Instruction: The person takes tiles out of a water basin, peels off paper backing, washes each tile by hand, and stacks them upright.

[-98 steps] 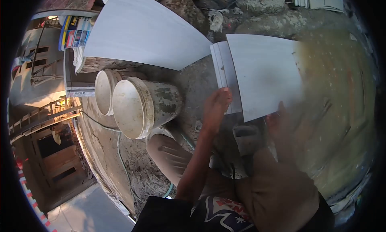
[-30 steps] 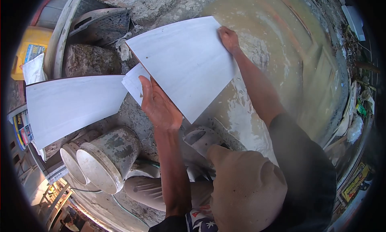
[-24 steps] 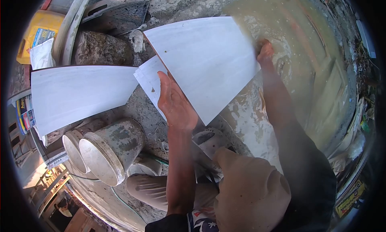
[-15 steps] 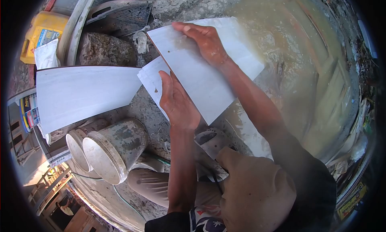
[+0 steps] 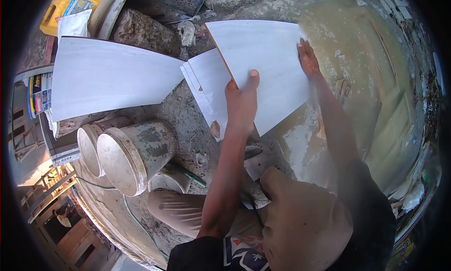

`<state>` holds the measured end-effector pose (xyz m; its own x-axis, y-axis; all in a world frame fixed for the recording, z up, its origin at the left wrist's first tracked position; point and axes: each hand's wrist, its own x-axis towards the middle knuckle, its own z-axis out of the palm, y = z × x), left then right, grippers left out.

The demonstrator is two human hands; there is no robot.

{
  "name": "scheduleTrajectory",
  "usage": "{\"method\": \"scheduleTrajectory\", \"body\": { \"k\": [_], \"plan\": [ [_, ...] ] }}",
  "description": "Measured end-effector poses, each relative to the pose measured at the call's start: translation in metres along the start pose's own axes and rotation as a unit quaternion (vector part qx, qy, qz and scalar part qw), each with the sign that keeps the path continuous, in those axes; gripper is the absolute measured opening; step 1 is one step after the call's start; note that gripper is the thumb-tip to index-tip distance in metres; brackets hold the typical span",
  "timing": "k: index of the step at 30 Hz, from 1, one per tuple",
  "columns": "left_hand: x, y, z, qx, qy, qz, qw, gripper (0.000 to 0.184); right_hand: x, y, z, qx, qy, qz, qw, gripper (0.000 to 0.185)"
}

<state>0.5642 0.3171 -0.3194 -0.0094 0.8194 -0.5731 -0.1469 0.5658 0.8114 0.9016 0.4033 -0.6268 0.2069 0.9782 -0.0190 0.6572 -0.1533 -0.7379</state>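
A large white tile [image 5: 272, 59] is tilted in front of me, its brown edge facing left and its right side by muddy water. My left hand [image 5: 242, 99] grips its lower left edge, thumb on the white face and fingers around the brown edge. Against the tile's right edge rests my right hand [image 5: 308, 58], its fingers stretched out. Beneath and to the left, a stack of white tiles [image 5: 206, 83] lies on the ground, with small brown specks on it. Another large white tile [image 5: 110, 78] stands at the left.
Two dirty white buckets [image 5: 123, 160] lie tipped near my left knee. Muddy water [image 5: 361, 83] spreads along the right. A yellow jerrycan [image 5: 70, 10] and a rough stone block [image 5: 143, 31] are at the upper left. A person [image 5: 62, 218] shows far off at the lower left.
My right hand has moved from the tile's face to its right edge. My left thumb now lies over the tile's face, where before the hand was open along the edge. The view has shifted.
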Motion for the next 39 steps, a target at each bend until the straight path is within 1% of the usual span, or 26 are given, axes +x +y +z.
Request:
{"method": "scheduleTrajectory", "body": {
  "k": [1, 2, 4, 5, 6, 7, 8, 10, 13, 15, 16, 17, 18, 20, 22, 25, 26, 28, 30, 32, 34, 37, 39],
  "plan": [
    [0.003, -0.007, 0.0, -0.032, 0.021, 0.027, 0.999, 0.038, -0.01, 0.012, 0.011, -0.006, -0.002, -0.043, 0.999, 0.08],
    [-0.001, -0.005, -0.002, -0.034, 0.032, 0.042, 0.998, 0.037, -0.016, 0.004, 0.009, -0.097, -0.025, -0.055, 0.993, 0.079],
    [-0.017, 0.0, -0.003, -0.042, 0.03, 0.059, 0.997, 0.035, -0.06, -0.118, -0.038, -0.023, -0.026, 0.037, 0.999, 0.073],
    [-0.026, 0.001, -0.01, -0.072, 0.019, 0.06, 0.995, 0.033, -0.074, -0.146, -0.047, -0.004, -0.031, 0.03, 0.999, 0.071],
    [-0.036, 0.003, -0.022, -0.102, 0.007, 0.062, 0.993, 0.031, -0.08, -0.156, -0.046, -0.026, -0.033, 0.024, 0.999, 0.07],
    [-0.045, 0.007, -0.034, -0.08, 0.027, 0.066, 0.994, 0.031, -0.086, -0.163, -0.043, -0.026, -0.032, 0.012, 0.999, 0.069],
    [-0.056, 0.01, -0.05, -0.055, 0.054, 0.07, 0.995, 0.031, -0.089, -0.167, -0.042, -0.007, -0.034, -0.008, 0.999, 0.069],
    [-0.082, 0.022, -0.083, -0.03, 0.075, 0.06, 0.995, 0.035, -0.092, -0.17, -0.036, 0.008, -0.025, -0.025, 0.999, 0.07],
    [-0.111, 0.033, -0.12, -0.018, 0.126, 0.071, 0.989, 0.04, -0.087, -0.127, -0.01, -0.012, -0.015, 0.048, 0.999, 0.067],
    [-0.12, 0.034, -0.138, -0.041, 0.159, 0.079, 0.983, 0.035, -0.078, -0.068, 0.007, 0.006, -0.013, 0.105, 0.994, 0.068],
    [-0.128, 0.034, -0.148, -0.049, 0.178, 0.078, 0.98, 0.032, -0.084, -0.053, 0.016, 0.016, -0.017, 0.138, 0.99, 0.068],
    [-0.133, 0.03, -0.159, -0.051, 0.184, 0.081, 0.978, 0.033, -0.083, -0.084, -0.01, 0.097, -0.113, 0.245, 0.958, 0.068],
    [-0.133, 0.024, -0.167, -0.057, 0.186, 0.086, 0.977, 0.034, -0.081, -0.107, -0.012, 0.024, -0.101, 0.183, 0.978, 0.07],
    [-0.129, 0.019, -0.169, -0.057, 0.184, 0.084, 0.978, 0.036, -0.085, -0.157, 0.01, -0.124, -0.076, 0.067, 0.987, 0.072],
    [-0.128, 0.02, -0.17, -0.048, 0.189, 0.082, 0.977, 0.037, -0.088, -0.221, 0.017, -0.052, -0.096, -0.089, 0.99, 0.071],
    [-0.124, 0.017, -0.187, -0.058, 0.155, 0.065, 0.984, 0.038, -0.048, -0.244, 0.042, -0.01, -0.101, -0.108, 0.989, 0.071],
    [-0.123, 0.016, -0.187, -0.048, 0.167, 0.073, 0.982, 0.039, -0.024, -0.229, 0.045, -0.067, -0.093, -0.064, 0.991, 0.073],
    [-0.121, 0.014, -0.188, -0.029, 0.194, 0.091, 0.976, 0.04, 0.006, -0.175, 0.045, -0.042, -0.062, 0.046, 0.996, 0.074],
    [-0.122, 0.014, -0.19, -0.033, 0.202, 0.08, 0.976, 0.041, 0.001, -0.12, 0.043, 0.007, -0.056, 0.163, 0.985, 0.075],
    [-0.118, 0.017, -0.189, -0.031, 0.203, 0.08, 0.976, 0.043, -0.036, -0.115, 0.015, 0.029, -0.081, 0.223, 0.971, 0.076],
    [-0.118, 0.016, -0.191, -0.013, 0.206, 0.076, 0.976, 0.044, -0.084, -0.119, 0.015, -0.073, -0.049, 0.154, 0.984, 0.077],
    [-0.114, 0.012, -0.207, -0.037, 0.166, 0.043, 0.985, 0.047, -0.12, -0.16, 0.025, -0.141, -0.047, 0.121, 0.981, 0.078],
    [-0.111, 0.011, -0.205, -0.034, 0.168, 0.048, 0.984, 0.048, -0.09, -0.172, 0.028, -0.117, -0.054, 0.091, 0.988, 0.078]
  ]
}}
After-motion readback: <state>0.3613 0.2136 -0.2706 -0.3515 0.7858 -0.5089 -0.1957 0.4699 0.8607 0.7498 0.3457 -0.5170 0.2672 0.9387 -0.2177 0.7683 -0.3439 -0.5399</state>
